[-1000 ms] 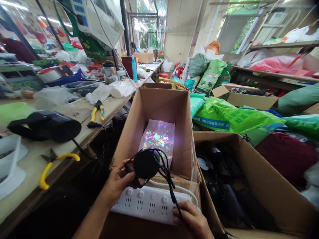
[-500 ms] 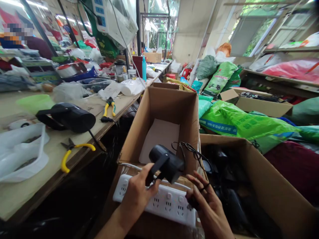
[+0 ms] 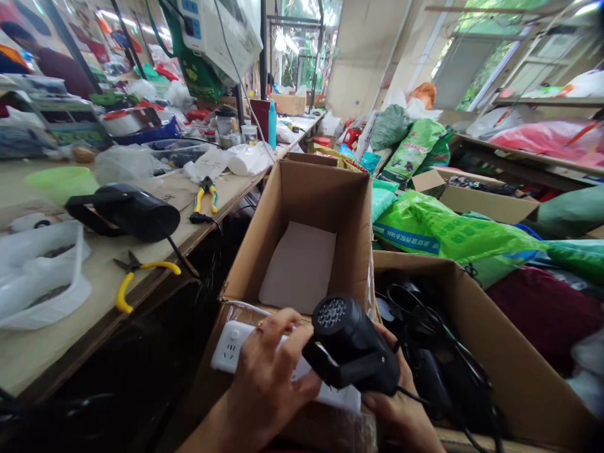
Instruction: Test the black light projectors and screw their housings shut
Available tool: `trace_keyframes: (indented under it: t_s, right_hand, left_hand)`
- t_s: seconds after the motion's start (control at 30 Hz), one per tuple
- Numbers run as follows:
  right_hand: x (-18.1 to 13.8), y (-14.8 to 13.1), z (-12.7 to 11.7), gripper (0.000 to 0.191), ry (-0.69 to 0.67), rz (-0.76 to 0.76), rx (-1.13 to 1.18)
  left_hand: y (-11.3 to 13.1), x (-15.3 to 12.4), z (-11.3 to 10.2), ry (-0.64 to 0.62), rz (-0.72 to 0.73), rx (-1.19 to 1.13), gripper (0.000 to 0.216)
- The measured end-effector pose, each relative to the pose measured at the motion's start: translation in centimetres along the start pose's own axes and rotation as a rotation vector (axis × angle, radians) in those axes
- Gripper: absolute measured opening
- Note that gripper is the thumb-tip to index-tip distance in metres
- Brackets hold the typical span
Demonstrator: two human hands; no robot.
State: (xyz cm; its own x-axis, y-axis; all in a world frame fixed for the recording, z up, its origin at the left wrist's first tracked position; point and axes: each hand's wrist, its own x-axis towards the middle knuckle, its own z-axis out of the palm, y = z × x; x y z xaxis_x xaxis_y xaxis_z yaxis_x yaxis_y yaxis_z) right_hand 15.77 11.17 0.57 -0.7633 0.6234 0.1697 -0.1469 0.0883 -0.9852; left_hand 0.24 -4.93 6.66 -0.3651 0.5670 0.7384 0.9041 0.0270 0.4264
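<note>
Both hands hold a small black projector lamp (image 3: 352,346) with a perforated round end, just above a white power strip (image 3: 231,346). My left hand (image 3: 271,377) grips the lamp's stem from the left. From below on the right, my right hand (image 3: 401,409) cups the lamp, fingers closed on its body. A black cord (image 3: 443,352) trails from the lamp to the right. Behind the strip an open cardboard box (image 3: 306,214) holds a white sheet (image 3: 302,267).
The carton on the right (image 3: 509,352) holds several black lamps and cords. On the long workbench (image 3: 94,277) at the left lie another black lamp (image 3: 127,211), yellow-handled pliers (image 3: 136,277), plastic bags and clutter. Green sacks (image 3: 448,229) are piled behind the boxes.
The coloured light on the white sheet went out. The lamp swung from pointing into the box to lying sideways, and my right hand left the power strip and closed under the lamp.
</note>
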Motion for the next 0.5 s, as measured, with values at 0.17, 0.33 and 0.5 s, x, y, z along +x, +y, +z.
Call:
trace_keyframes:
  t_s: [0.17, 0.33, 0.5]
  right_hand:
    - [-0.2, 0.0, -1.0, 0.084, -0.103, -0.036, -0.003]
    - [-0.8, -2.5, -3.0, 0.082, -0.292, 0.026, 0.010]
    - [-2.6, -5.2, -5.4, 0.085, -0.291, 0.096, -0.191]
  left_hand:
    - [-0.6, 0.4, -0.6, -0.108, -0.085, -0.266, 0.083]
    - [0.3, -0.3, 0.0, -0.341, -0.142, -0.609, 0.085]
    - [1.4, -1.2, 1.5, -0.409, -0.283, -0.813, 0.059]
